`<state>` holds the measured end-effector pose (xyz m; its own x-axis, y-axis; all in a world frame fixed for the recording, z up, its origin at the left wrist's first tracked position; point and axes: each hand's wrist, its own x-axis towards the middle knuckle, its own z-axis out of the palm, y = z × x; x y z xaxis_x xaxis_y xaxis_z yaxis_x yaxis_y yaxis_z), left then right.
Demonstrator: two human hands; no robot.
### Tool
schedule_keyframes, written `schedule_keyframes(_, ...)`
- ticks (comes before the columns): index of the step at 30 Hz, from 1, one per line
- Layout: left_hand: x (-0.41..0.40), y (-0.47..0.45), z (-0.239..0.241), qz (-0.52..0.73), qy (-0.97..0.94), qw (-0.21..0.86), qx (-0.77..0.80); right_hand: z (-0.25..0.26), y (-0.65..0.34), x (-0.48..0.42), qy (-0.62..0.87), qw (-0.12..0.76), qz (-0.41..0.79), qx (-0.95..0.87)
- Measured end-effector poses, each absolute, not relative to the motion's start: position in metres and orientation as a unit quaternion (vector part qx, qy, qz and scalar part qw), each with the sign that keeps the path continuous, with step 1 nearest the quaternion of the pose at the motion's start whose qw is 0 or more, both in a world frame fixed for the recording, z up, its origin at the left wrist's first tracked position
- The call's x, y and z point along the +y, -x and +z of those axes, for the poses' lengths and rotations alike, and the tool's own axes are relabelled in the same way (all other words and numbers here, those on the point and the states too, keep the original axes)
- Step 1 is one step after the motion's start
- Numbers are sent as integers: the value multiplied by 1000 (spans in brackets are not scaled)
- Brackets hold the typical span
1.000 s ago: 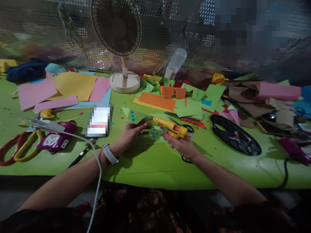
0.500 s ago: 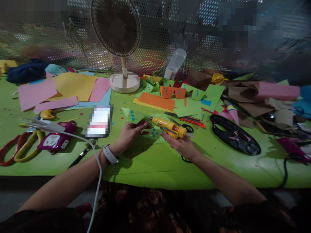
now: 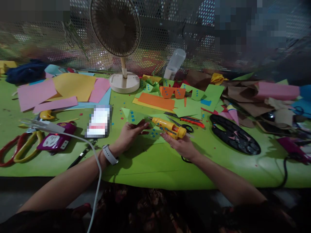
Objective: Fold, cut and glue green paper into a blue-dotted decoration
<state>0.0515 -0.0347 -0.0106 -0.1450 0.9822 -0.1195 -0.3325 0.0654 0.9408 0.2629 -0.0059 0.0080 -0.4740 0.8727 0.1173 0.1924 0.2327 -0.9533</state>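
In the head view, my right hand [image 3: 180, 145] is wrapped round a yellow hot glue gun [image 3: 167, 125], its nozzle aimed left. My left hand [image 3: 129, 135] pinches a green paper piece [image 3: 136, 116] marked with small blue squares. The nozzle tip is very close to my left fingertips; whether it touches the paper I cannot tell. Behind the glue gun lie an orange-red cutter knife [image 3: 193, 122] and scissors with black handles [image 3: 187, 128]. Farther back, an orange paper cutout [image 3: 172, 92] with blue dots sits among green scraps.
A white fan [image 3: 124, 82] and a clear bottle [image 3: 177, 60] stand at the back. On the left are a phone [image 3: 98, 121], a purple plug adapter [image 3: 57, 139] and big scissors [image 3: 28, 150]. A black palette [image 3: 234, 134] lies right. A white cable [image 3: 99, 168] crosses my left forearm.
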Motion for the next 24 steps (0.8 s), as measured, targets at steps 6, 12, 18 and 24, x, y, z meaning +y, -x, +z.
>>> schedule_keyframes(6,-34,-52,-11,597,-339,557,468,10,-263,-7,380,341,493,-705)
schedule_keyframes(12,-34,-52,-10,595,-342,553,472,6,-265,-4,366,342,483,-718)
schedule_keyframes(18,-34,-51,-12,600,-343,556,462,5,-265,-5,362,349,503,-703)
schedule_keyframes(24,-35,-52,-11,597,-345,550,470,4,-265,-4,361,347,501,-706)
